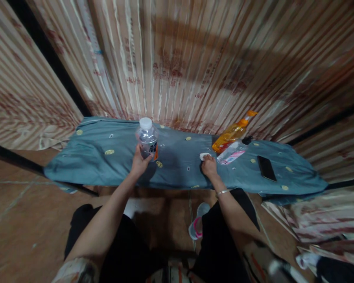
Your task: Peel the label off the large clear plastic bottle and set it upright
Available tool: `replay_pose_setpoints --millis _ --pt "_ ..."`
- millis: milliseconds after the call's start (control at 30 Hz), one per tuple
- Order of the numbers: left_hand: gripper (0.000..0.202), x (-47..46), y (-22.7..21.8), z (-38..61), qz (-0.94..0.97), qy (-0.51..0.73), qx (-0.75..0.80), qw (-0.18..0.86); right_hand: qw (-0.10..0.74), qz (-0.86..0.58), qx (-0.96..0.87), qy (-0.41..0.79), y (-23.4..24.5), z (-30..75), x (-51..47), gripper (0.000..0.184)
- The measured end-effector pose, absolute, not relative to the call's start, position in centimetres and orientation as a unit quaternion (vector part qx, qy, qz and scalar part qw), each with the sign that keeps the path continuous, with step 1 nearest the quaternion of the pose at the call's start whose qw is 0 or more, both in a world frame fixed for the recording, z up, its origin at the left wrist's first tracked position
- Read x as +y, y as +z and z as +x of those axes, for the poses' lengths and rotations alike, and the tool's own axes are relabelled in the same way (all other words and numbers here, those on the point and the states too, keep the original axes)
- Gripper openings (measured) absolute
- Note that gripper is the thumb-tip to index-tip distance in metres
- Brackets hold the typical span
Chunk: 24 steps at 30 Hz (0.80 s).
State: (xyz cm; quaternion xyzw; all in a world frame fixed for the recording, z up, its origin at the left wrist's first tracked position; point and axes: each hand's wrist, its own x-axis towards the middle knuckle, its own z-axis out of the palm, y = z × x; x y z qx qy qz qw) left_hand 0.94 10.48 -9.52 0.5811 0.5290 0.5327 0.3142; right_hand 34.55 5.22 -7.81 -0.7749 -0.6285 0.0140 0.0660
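My left hand [140, 162] is wrapped round the lower part of a clear plastic bottle [148, 137] with a white cap and an orange and black label. The bottle stands upright on the cloth-covered bench. To the right, my right hand [209, 166] is closed on a small white cap-like piece [205, 156], its exact kind partly hidden by my fingers. Just beyond that hand are an orange bottle [228, 136] with an orange top and a clear bottle [231, 152] with a pink label and black top.
A blue-green patterned cloth [174, 173] covers the narrow bench. Near its right end lies a black phone [266, 168]. Striped curtains [177, 59] hang behind, and dark metal bars [50, 59] slant at the sides. A grey and pink shoe [197, 228] shows on the floor below.
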Motion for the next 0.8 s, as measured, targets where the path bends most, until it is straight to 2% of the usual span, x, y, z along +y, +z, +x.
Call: replay_pose_setpoints --millis 133,233,367,500,600,800 --pt "0.059 10.4 -9.5 1.0 0.588 0.529 0.523 0.318 0.086 -0.736 -0.671 0.026 -7.9 28.2 10.8 0.050" --pt "0.062 10.2 -9.1 0.9 0.599 0.521 0.521 0.315 0.103 -0.670 -0.733 0.044 -8.3 23.0 11.5 0.052" --pt "0.065 10.0 -8.4 0.9 0.616 0.508 0.517 0.310 0.106 -0.580 -0.804 0.077 -8.9 19.9 7.2 0.054" --pt "0.073 9.8 -8.1 1.0 0.621 0.500 0.519 0.308 0.088 -0.502 -0.853 0.112 -9.2 23.1 1.1 0.065" --pt "0.072 9.7 -8.1 0.9 0.617 0.498 0.526 0.308 0.064 -0.552 -0.827 0.085 -9.2 29.0 -1.6 0.066" --pt "0.077 9.8 -8.4 0.9 0.610 0.512 0.520 0.307 0.035 -0.718 -0.695 -0.026 -9.8 38.3 -3.2 0.053"
